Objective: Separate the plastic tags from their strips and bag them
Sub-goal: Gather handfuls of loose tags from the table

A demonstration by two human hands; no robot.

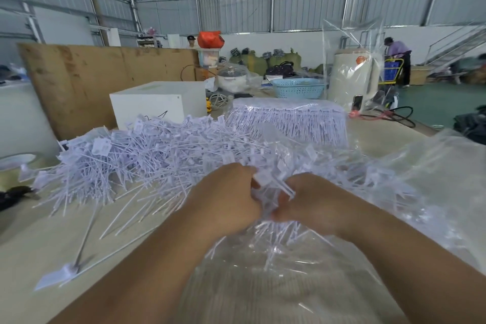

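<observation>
Hands meet at the centre of the frame, both clenched on one bunch of white plastic tags (pixel 273 187). The left hand (pixel 228 200) curls its fingers round the bunch from the left, and the right hand (pixel 313 202) grasps it from the right, with tag stems poking out between the two. How many tags they hold cannot be told.

Below the hands, in the lower centre and lower right, lies a clear plastic bag (pixel 289 279) with loose stems showing through its film. Left of centre a large heap of loose tags (pixel 136 158) spreads over the pale table (pixel 34 250), with thin stems fanning out toward the lower left. A single tag (pixel 60 275) lies apart near the lower left edge.

Behind the hands, upper centre right, stands a neat stack of tags still on their strips (pixel 286 118), wrapped in clear film. To its left sits a white box (pixel 155 102), backed by a brown board (pixel 105 71). Farther back are a blue basket (pixel 298 88), a pot with a glass lid (pixel 232 77) and a cream cylinder (pixel 349 79) behind an upright clear bag. A person in a purple top (pixel 398 60) bends over at the upper right.
</observation>
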